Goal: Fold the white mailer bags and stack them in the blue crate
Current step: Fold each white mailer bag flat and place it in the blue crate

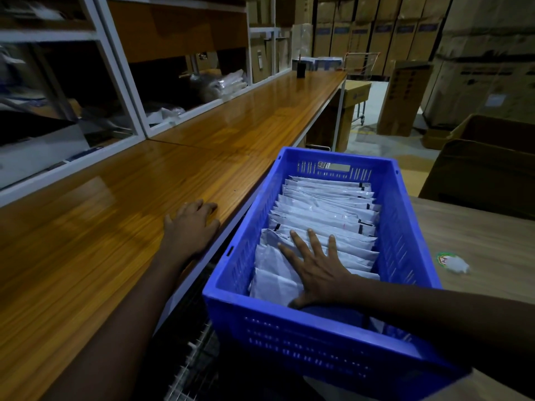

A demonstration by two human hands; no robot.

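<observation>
A blue plastic crate (405,233) stands to the right of the wooden counter. Inside it several folded white mailer bags (327,209) lie in an overlapping row from the near end to the far wall. My right hand (315,264) rests flat on the nearest bags, fingers spread, holding nothing. My left hand (189,227) lies palm down on the wooden counter (121,227) near its right edge, fingers slightly apart, with nothing under it. The near end of the crate's floor is dark and partly hidden by my right forearm.
White shelving (124,91) with bagged items runs along the counter's left side. A small black holder (301,70) stands far down the counter. Cardboard boxes (480,169) sit to the right. A crumpled scrap (453,263) lies on the surface right of the crate.
</observation>
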